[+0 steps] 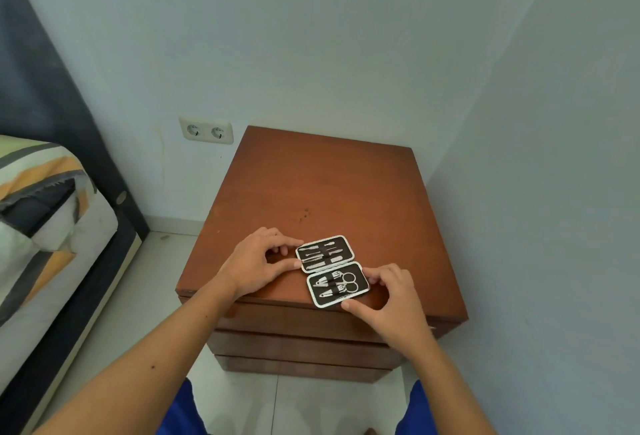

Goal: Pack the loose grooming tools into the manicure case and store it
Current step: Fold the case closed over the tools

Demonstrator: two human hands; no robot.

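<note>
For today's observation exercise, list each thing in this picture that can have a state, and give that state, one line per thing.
Manicure case: open flat on the nightstand, tools strapped in both halves.
Scissors: closed, strapped in the near half.
Nightstand: drawers look shut.
Wall socket: nothing plugged in.
Left hand: fingertips on the far half's edge.
Right hand: fingertips on the near half's edge.

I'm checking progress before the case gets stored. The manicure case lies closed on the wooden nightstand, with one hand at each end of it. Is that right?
Not quite. The head view shows the manicure case lying open, both halves flat with tools strapped inside. The rest holds: it lies on the wooden nightstand, with the left hand at its far half and the right hand at its near half.
</note>
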